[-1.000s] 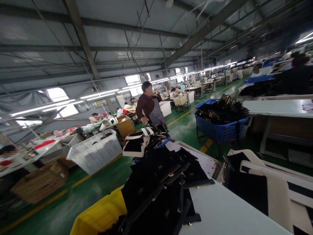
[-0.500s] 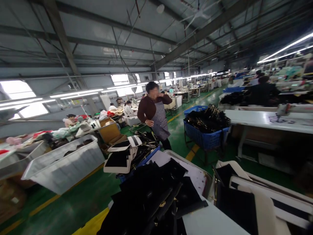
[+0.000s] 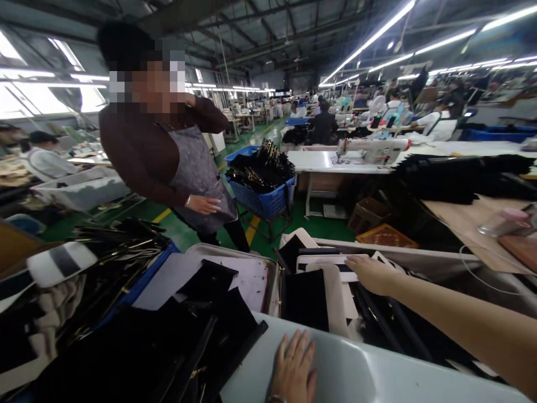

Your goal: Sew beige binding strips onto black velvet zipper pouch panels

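Note:
My left hand (image 3: 293, 366) rests flat on a pale table (image 3: 335, 358), fingers spread and nothing in it. To its left lies a heap of black fabric pieces (image 3: 168, 336) with gold-coloured metal fittings. My right arm stretches over a large bin (image 3: 436, 254). Its hand (image 3: 373, 274) lies on the right part of a cream panel with a black stripe (image 3: 323, 261), fingers stretched out and thumb hidden. Black pieces with cream borders (image 3: 308, 296) lie beside that panel.
A person in a grey apron (image 3: 197, 168) stands close by at the left. Behind are a blue basket (image 3: 264, 196) of black pieces and a sewing machine (image 3: 373, 151). Another pile with cream-striped pieces (image 3: 62, 263) is at far left. A cable (image 3: 474, 280) hangs at the bin's right.
My view has turned right and the person appears much closer. Both my hands have come into view, the left on the table and the right over the bin.

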`<state>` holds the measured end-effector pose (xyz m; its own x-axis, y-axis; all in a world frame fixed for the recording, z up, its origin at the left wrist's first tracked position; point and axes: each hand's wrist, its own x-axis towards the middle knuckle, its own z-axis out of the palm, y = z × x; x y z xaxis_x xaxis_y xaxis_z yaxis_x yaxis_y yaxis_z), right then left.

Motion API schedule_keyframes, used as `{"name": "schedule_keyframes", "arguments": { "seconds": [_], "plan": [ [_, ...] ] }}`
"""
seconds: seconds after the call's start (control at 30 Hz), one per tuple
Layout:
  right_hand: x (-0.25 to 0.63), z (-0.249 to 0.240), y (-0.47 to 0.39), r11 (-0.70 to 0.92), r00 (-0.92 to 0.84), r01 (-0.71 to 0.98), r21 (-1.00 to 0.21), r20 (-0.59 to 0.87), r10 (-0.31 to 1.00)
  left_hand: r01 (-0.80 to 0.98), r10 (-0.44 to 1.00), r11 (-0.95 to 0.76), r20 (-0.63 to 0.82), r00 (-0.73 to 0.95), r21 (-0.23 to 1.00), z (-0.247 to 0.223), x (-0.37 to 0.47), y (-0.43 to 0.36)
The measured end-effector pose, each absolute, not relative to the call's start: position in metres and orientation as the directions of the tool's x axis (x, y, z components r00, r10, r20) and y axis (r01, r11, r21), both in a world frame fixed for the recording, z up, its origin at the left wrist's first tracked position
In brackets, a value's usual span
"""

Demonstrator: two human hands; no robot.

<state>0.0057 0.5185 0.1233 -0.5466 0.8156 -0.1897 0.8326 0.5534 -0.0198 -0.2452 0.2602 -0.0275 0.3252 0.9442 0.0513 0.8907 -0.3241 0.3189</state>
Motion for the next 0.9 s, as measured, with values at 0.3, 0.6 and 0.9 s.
{"name": "schedule_keyframes", "arguments": {
  "seconds": [0.3, 0.6, 0.9],
  "plan": [
    [-0.002, 0.089, 0.586, 0.409, -0.402, 0.913, 0.013, -0.15, 0.903, 0.911, 0.883, -0.41, 0.272, 0.382, 0.051, -0.041, -0.25, 0.263],
    [0.05, 0.148, 0.545, 0.725, -0.72, 0.683, -0.082, 0.09, 0.688, 0.93, 0.934, -0.347, 0.134, 0.331, 0.118, -0.017, -0.243, 0.261],
    [0.062, 0.07, 0.471, 0.733, -0.756, 0.654, -0.187, -0.202, 0.623, 0.937, 0.933, -0.339, 0.159, 0.323, 0.084, -0.019, -0.242, 0.259]
  ]
}}
